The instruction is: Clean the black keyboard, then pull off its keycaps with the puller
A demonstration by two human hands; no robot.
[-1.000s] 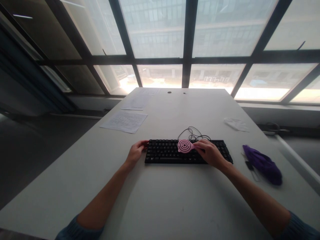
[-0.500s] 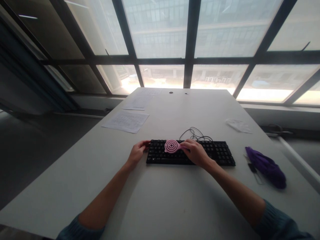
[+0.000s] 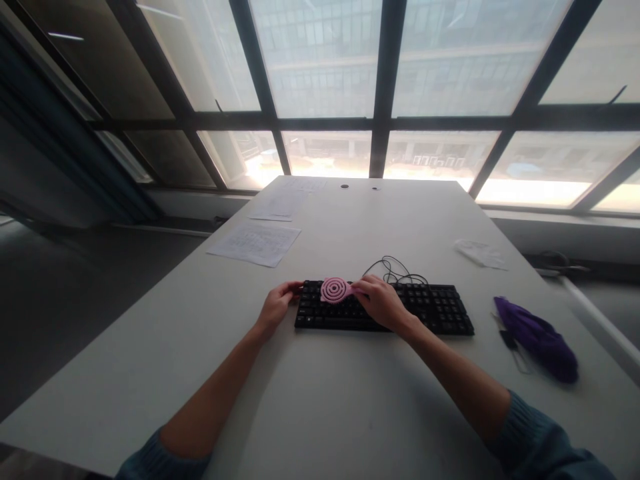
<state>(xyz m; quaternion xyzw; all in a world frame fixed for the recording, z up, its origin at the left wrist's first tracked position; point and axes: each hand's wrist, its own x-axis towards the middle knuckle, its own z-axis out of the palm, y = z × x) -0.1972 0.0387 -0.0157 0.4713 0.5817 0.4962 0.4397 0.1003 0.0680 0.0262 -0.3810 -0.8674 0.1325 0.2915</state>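
Note:
A black keyboard [image 3: 385, 326] lies flat on the white table. At its left end, my left hand [image 3: 276, 305] grips the upper corner between thumb and fingers. My right hand [image 3: 381, 300] is closed round the handle of a pink hairbrush [image 3: 334, 291], whose round head has an open spiral pattern. The brush head lies over the upper left keys, its bristle side hidden from me. Behind the keyboard its thin black cable [image 3: 395, 267] is loosely coiled.
On the right lie a purple cloth [image 3: 540, 340] and a small black-handled tool [image 3: 511, 341]. A clear crumpled plastic piece [image 3: 480, 254] is farther back. Printed sheets [image 3: 256, 244] lie on the left of the table [image 3: 320, 407]. Large windows stand behind.
My right hand has moved the hairbrush a little leftward over the keys. My left hand keeps its hold on the keyboard's left end. The view has shifted slightly.

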